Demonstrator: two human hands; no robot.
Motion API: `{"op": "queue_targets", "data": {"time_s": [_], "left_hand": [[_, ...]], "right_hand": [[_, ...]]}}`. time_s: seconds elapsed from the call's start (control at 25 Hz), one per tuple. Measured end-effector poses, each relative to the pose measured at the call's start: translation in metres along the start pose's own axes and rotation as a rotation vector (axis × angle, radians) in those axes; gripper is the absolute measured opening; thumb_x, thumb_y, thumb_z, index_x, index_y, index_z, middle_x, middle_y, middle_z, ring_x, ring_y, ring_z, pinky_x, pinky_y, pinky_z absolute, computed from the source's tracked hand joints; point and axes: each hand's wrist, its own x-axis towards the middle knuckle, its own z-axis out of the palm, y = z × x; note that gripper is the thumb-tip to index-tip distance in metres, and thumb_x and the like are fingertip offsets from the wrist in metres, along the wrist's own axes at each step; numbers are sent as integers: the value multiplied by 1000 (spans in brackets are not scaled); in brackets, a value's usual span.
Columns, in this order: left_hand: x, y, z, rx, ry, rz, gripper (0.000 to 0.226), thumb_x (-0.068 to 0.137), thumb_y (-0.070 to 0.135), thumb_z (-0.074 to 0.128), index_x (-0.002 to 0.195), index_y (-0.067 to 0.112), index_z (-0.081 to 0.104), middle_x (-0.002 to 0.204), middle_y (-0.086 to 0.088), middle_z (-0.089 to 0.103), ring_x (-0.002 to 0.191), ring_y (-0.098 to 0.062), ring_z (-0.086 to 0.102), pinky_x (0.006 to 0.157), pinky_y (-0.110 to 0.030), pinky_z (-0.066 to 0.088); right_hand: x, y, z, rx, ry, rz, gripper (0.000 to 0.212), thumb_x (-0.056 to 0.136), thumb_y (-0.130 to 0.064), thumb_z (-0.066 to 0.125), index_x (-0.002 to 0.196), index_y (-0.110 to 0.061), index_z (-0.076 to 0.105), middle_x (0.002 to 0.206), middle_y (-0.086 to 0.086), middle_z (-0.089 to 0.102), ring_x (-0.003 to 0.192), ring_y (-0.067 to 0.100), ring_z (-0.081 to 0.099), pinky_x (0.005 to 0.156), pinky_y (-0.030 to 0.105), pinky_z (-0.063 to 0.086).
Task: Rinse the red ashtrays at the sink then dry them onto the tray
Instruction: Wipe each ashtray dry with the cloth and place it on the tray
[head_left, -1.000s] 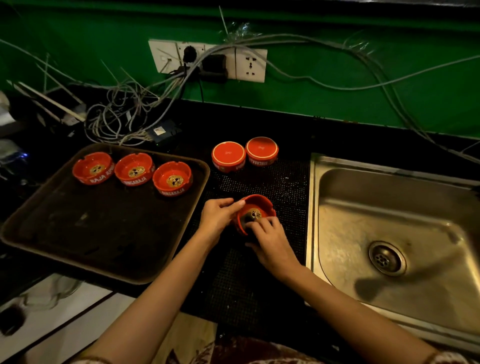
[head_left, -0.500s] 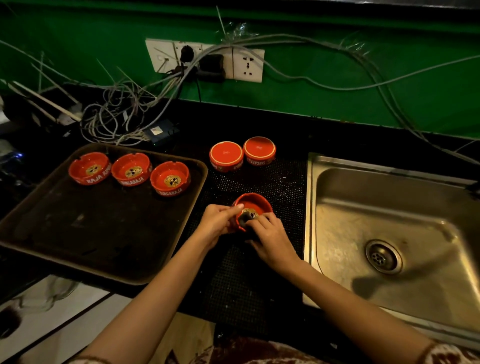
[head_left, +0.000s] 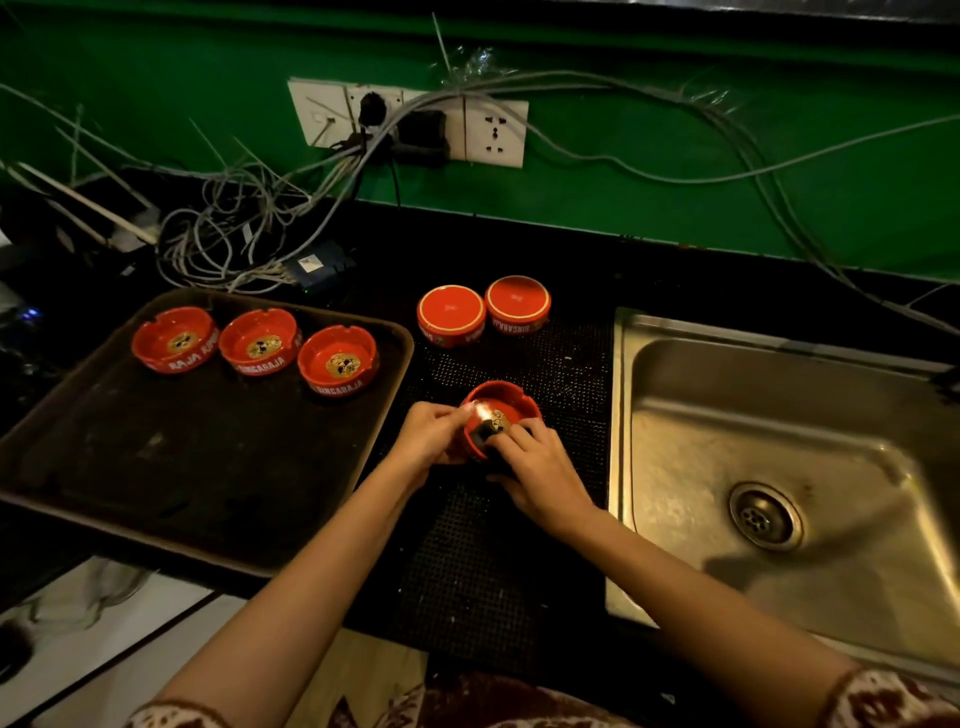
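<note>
Noted at the bench's front middle, over a black perforated mat (head_left: 483, 561), between tray and sink: one glossy red ashtray (head_left: 511, 404), round, notched at the rim, gold emblem inside, tilted toward the camera. Gripped at its left rim by the left hand (head_left: 431, 435), fingers curled. Entered by the right hand (head_left: 540, 467), fingertips curled onto a small dark item (head_left: 484, 430); cannot tell what it is. Along the back edge of the dull, scuffed tray (head_left: 197, 467): three matching ashtrays (head_left: 260, 340), upright, in a row. Behind on the mat: two more ashtrays (head_left: 451, 314), upside down, side by side. Stainless sink (head_left: 727, 405) cut off at right.
</note>
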Motion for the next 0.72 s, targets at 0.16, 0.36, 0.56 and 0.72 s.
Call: {"op": "queue_targets", "data": {"time_s": [0.16,0.36,0.56,0.72], "left_hand": [[-7,-9,10,-104,12,50,19,92,19,59,83,6,69,58,2,65,47,-3,58,42,-16,44],[8,2,0,136,98,116,22,93,19,54,77,10,67,66,-9,64,58,-20,60,52,-26,49],[11,0,-4,201,70,77,20,95,23,51,90,12,67,76,-13,64,61,-21,62,51,-30,54],[2,1,-3,82,42,77,20,96,18,51,86,10,66,67,-11,59,43,-10,58,39,-25,50]], "right_hand": [[20,-21,2,239,73,287,34,80,-27,68,110,-15,59,105,-1,60,97,19,45,83,34,40],[10,-13,-4,158,-64,75,38,81,-25,67,116,-16,56,115,-2,58,108,20,44,90,36,41],[7,9,-19,-79,-167,-74,48,79,-13,62,126,-17,54,127,-1,56,128,25,39,96,39,43],[13,-8,-14,33,-301,-58,77,77,-13,60,147,-17,28,154,0,27,142,21,18,111,37,26]]}}
